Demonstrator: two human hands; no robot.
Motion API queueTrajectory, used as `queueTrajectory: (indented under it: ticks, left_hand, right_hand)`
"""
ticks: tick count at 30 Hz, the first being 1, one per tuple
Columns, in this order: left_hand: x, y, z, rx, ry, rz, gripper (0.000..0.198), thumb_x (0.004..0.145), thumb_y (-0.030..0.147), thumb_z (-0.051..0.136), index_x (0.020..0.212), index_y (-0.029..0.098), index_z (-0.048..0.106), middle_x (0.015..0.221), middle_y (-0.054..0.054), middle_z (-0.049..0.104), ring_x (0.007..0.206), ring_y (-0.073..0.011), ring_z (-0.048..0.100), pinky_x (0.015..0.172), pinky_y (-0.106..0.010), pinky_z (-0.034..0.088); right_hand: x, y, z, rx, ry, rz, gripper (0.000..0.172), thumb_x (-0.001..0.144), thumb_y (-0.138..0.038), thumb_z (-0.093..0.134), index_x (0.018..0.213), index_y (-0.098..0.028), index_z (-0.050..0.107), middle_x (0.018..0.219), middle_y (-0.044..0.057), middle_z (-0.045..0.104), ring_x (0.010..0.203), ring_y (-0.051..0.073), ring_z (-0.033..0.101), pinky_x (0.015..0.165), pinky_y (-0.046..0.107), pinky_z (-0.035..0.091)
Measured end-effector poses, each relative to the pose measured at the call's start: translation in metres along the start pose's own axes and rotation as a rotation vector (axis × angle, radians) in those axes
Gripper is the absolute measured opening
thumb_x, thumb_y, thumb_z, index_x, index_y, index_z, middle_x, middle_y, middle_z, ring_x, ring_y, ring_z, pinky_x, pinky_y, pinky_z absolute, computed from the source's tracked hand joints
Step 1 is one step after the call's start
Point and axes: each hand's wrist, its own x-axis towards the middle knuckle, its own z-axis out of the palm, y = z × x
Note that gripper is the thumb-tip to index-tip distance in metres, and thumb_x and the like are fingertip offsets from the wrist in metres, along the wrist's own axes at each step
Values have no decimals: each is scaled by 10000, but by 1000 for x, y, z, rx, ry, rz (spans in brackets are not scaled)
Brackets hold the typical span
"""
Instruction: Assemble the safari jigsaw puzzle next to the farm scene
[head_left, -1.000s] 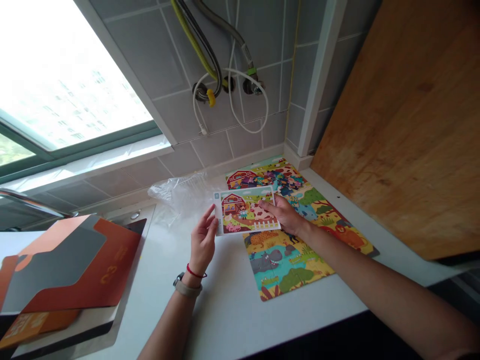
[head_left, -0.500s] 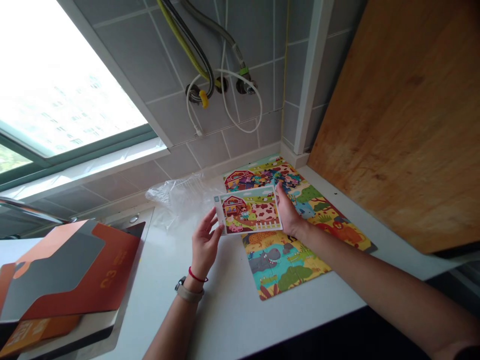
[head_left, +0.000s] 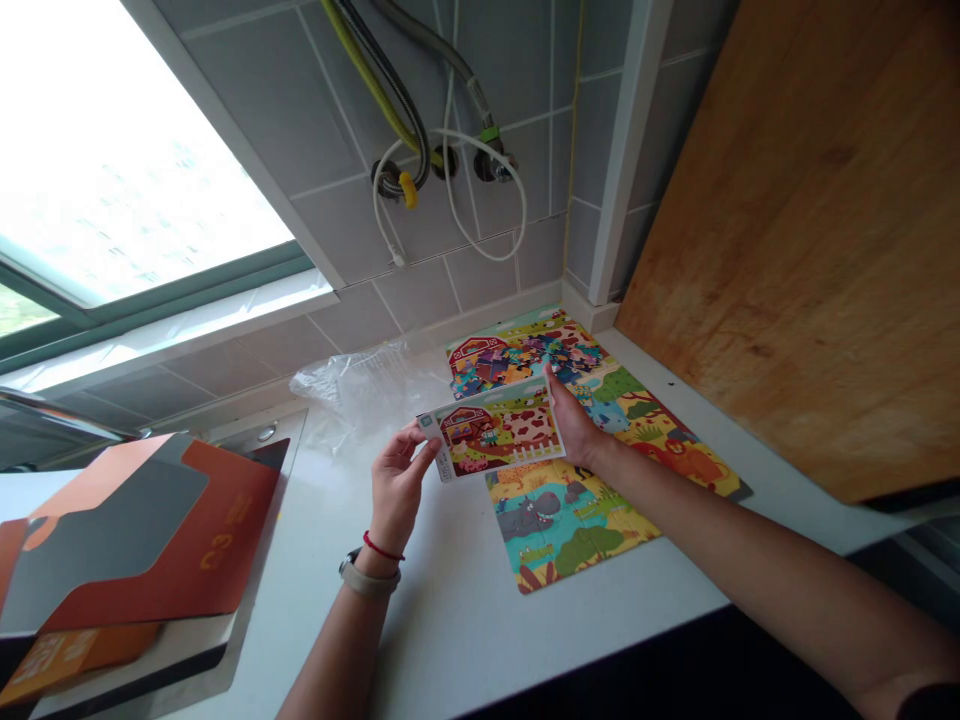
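Note:
A farm picture card [head_left: 499,430] with a red barn and a spotted cow is held up above the counter. My left hand [head_left: 401,465] pinches its left end between thumb and fingers. The right end is gripped by my right hand [head_left: 576,425], whose fingers are partly hidden behind the card. Beneath and behind it lies a jigsaw puzzle [head_left: 592,525] showing a hippo, crocodiles and a lion. On a farm scene at the far end, loose puzzle pieces [head_left: 551,350] are heaped.
A crumpled clear plastic bag [head_left: 360,390] lies on the white counter [head_left: 442,620] by the tiled wall. Orange and grey boxes [head_left: 247,540] stand at the left. Hoses and a white cable [head_left: 517,220] hang from the wall. A wooden panel [head_left: 787,250] rises at the right.
The card's left end has dropped slightly and turned a little. My left hand has shifted left, and its thumb now lies over the card's edge. My right hand stays nearly in place.

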Motion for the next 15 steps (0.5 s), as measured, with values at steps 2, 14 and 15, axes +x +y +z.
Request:
queueTrajectory:
  ticks: [2,14,15]
  left_hand:
    - [-1,0,0,21,-22,-27,359,788,480,885,864,174,715,1013,-63,766,962,-208,723,818,-298,598]
    - [-9,19,-6,190,-204,185,275,889,459,809,1006,211,824,1601,-111,527,1394,-351,581,1118,-439,552]
    - [-9,20,-8,202,-179,229,270,886,463,811,995,216,828,1639,-93,480,1394,-351,582,1128,-430,547]
  right_hand:
    - [-1,0,0,5,-4,10,648,927,-806,497,1342,-331,645,1159,73,800,1170,317,724,978,528,563]
    - [5,6,-5,-52,-117,-2,692,845,-843,594,1079,-213,761,1109,116,789,1189,309,689,989,423,562]
    - [5,7,-5,-47,-110,0,661,838,-819,631,1080,-218,762,1119,110,789,1192,314,687,999,435,558]
